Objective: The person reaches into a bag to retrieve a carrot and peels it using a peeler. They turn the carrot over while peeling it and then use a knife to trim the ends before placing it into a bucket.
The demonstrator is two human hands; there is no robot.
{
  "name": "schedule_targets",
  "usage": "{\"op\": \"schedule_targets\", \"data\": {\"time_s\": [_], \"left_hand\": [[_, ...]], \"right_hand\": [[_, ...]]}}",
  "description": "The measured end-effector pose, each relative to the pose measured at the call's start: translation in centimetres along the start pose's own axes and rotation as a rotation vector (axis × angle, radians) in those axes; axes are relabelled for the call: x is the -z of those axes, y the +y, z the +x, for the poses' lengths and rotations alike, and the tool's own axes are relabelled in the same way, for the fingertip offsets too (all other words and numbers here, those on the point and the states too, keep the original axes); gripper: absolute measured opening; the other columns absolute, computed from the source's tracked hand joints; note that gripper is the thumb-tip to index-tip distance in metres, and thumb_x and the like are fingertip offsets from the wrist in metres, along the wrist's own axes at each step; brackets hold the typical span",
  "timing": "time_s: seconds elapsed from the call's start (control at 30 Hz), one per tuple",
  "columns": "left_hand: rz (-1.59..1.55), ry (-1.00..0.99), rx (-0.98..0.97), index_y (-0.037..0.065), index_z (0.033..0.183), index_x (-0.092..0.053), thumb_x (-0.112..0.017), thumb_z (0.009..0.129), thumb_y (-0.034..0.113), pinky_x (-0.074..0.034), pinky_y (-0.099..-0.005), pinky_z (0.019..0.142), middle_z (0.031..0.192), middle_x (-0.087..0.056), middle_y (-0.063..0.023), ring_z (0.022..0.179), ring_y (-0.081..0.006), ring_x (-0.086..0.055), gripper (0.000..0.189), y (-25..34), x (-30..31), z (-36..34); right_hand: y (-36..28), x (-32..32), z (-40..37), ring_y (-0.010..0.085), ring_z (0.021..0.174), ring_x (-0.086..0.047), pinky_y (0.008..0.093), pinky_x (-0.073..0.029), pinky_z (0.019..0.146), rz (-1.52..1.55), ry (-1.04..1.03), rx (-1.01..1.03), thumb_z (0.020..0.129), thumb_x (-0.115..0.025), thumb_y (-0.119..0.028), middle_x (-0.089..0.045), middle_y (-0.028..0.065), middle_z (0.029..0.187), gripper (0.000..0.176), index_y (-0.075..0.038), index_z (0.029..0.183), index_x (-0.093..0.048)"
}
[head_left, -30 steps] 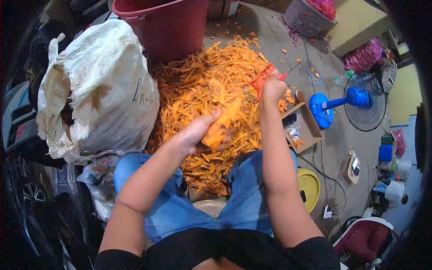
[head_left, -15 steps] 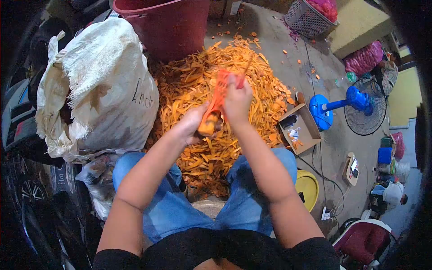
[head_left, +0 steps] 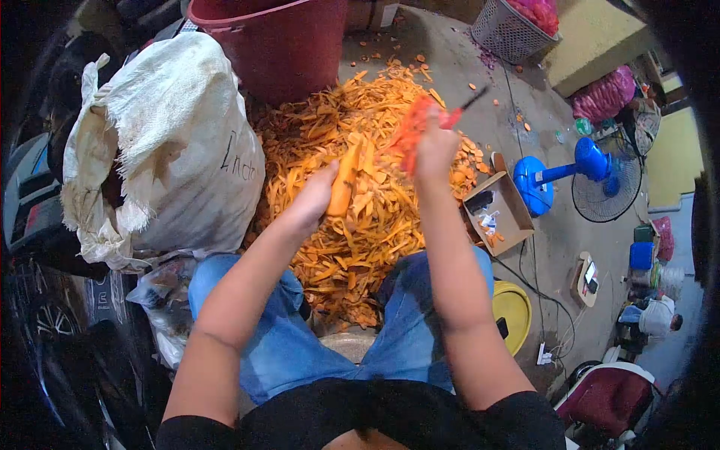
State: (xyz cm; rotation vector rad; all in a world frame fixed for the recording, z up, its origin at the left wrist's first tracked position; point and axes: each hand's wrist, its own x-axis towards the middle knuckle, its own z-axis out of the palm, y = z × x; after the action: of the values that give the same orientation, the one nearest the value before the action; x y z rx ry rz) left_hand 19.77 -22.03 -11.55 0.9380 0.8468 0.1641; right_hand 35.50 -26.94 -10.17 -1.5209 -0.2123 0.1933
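An orange carrot (head_left: 343, 184), partly peeled with dark marks along it, is held upright in my left hand (head_left: 319, 196). Up and to the right, my right hand (head_left: 435, 154) is closed on a red-orange peeler (head_left: 411, 133), blurred by motion, with a dark blade-like tip pointing to the upper right. The two hands are apart. Beneath both lies a large heap of orange peelings (head_left: 375, 240) on the floor between my knees.
A white woven sack (head_left: 187, 150) stands at the left. Behind the heap is a red tub (head_left: 285, 60). To the right are a cardboard box (head_left: 510, 206), a blue fan (head_left: 592, 165), a yellow lid (head_left: 512, 315) and cables. A person sits at far right (head_left: 658, 316).
My right hand has moved up and right with the red-orange tool, away from the carrot. The carrot now shows along its length in my left hand, which has shifted slightly.
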Motion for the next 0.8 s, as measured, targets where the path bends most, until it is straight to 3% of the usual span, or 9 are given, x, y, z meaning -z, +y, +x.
{"op": "schedule_targets", "data": {"time_s": [0.07, 0.2, 0.3, 0.37, 0.43, 0.53, 0.63, 0.7, 0.8], "left_hand": [[0.040, -0.004, -0.057, 0.006, 0.086, -0.046, -0.025, 0.084, 0.034, -0.041, -0.0261, 0.044, 0.065, -0.051, -0.0050, 0.053, -0.0142, -0.049, 0.034, 0.0, 0.2, 0.9], [-0.214, -0.037, 0.109, 0.007, 0.089, -0.046, -0.025, 0.084, 0.032, -0.043, -0.0277, 0.045, 0.070, -0.053, -0.0059, 0.056, -0.0150, -0.051, 0.033, 0.2, -0.4, 0.9], [-0.368, -0.148, 0.115, 0.007, 0.090, -0.046, -0.027, 0.084, 0.031, -0.045, -0.0276, 0.046, 0.071, -0.054, -0.0071, 0.055, -0.0161, -0.052, 0.031, -0.1, -0.6, 0.6], [-0.253, -0.148, 0.168, 0.006, 0.090, -0.045, -0.027, 0.084, 0.031, -0.044, -0.0261, 0.045, 0.071, -0.054, -0.0069, 0.054, -0.0157, -0.052, 0.032, 0.2, -0.7, 0.1], [-0.149, -0.195, 0.260, 0.004, 0.090, -0.044, -0.026, 0.084, 0.034, -0.043, -0.0243, 0.042, 0.071, -0.054, -0.0066, 0.055, -0.0149, -0.053, 0.035, 0.6, -1.2, -0.8], [-0.150, -0.391, 0.216, 0.006, 0.091, -0.045, -0.027, 0.083, 0.036, -0.042, -0.0254, 0.039, 0.071, -0.054, -0.0075, 0.056, -0.0155, -0.053, 0.036, -0.1, -0.3, -1.2], [-0.216, -0.316, 0.219, 0.005, 0.093, -0.045, -0.028, 0.083, 0.034, -0.043, -0.0268, 0.038, 0.072, -0.054, -0.0080, 0.055, -0.0154, -0.053, 0.035, 0.1, 0.0, -1.4], [-0.314, -0.296, 0.223, 0.004, 0.092, -0.045, -0.029, 0.083, 0.033, -0.044, -0.0271, 0.039, 0.072, -0.054, -0.0081, 0.054, -0.0155, -0.054, 0.034, -0.1, 0.3, -0.9], [-0.320, -0.251, 0.199, 0.004, 0.092, -0.046, -0.024, 0.085, 0.030, -0.045, -0.0308, 0.046, 0.073, -0.053, -0.0057, 0.062, -0.0143, -0.052, 0.035, 0.1, 0.0, -0.3]], "right_hand": [[-0.1, -1.5, -2.8, 0.0073, 0.045, -0.039, 0.0234, -0.032, 0.042, 0.003, -0.159, 0.070, 0.079, -0.047, -0.022, -0.043, -0.0014, 0.050, 0.027, -0.003, 0.060, -0.046], [0.2, -2.2, -5.2, 0.0079, 0.046, -0.035, 0.0250, -0.029, 0.042, -0.015, -0.311, 0.234, 0.079, -0.047, -0.023, -0.039, -0.0010, 0.048, 0.027, -0.003, 0.061, -0.043], [2.8, -2.1, -4.6, 0.0100, 0.045, -0.034, 0.0267, -0.029, 0.043, -0.052, -0.340, 0.159, 0.079, -0.046, -0.020, -0.040, 0.0015, 0.049, 0.025, -0.002, 0.062, -0.042], [3.2, -1.8, -3.6, 0.0111, 0.045, -0.036, 0.0270, -0.030, 0.043, -0.069, -0.335, 0.131, 0.079, -0.046, -0.019, -0.041, 0.0028, 0.050, 0.023, -0.002, 0.064, -0.044], [2.3, -1.3, -1.7, 0.0135, 0.046, -0.040, 0.0283, -0.033, 0.046, -0.259, -0.001, 0.277, 0.078, -0.046, -0.018, -0.046, 0.0043, 0.053, 0.021, -0.001, 0.067, -0.047], [2.6, 1.0, 2.2, 0.0146, 0.048, -0.043, 0.0287, -0.035, 0.048, -0.199, 0.073, 0.090, 0.078, -0.046, -0.019, -0.049, 0.0049, 0.055, 0.021, 0.000, 0.068, -0.049], [1.5, 1.7, 2.9, 0.0132, 0.048, -0.042, 0.0277, -0.035, 0.047, -0.208, 0.245, -0.084, 0.078, -0.046, -0.019, -0.048, 0.0037, 0.056, 0.023, 0.001, 0.067, -0.048], [0.8, 0.7, 1.0, 0.0074, 0.043, -0.036, 0.0256, -0.028, 0.039, -0.007, 0.064, 0.006, 0.078, -0.047, -0.021, -0.041, -0.0026, 0.049, 0.027, -0.005, 0.057, -0.045], [1.0, -1.8, -3.3, 0.0059, 0.045, -0.035, 0.0239, -0.028, 0.040, -0.028, -0.198, 0.113, 0.078, -0.048, -0.020, -0.039, -0.0037, 0.051, 0.024, -0.006, 0.059, -0.045]]}}
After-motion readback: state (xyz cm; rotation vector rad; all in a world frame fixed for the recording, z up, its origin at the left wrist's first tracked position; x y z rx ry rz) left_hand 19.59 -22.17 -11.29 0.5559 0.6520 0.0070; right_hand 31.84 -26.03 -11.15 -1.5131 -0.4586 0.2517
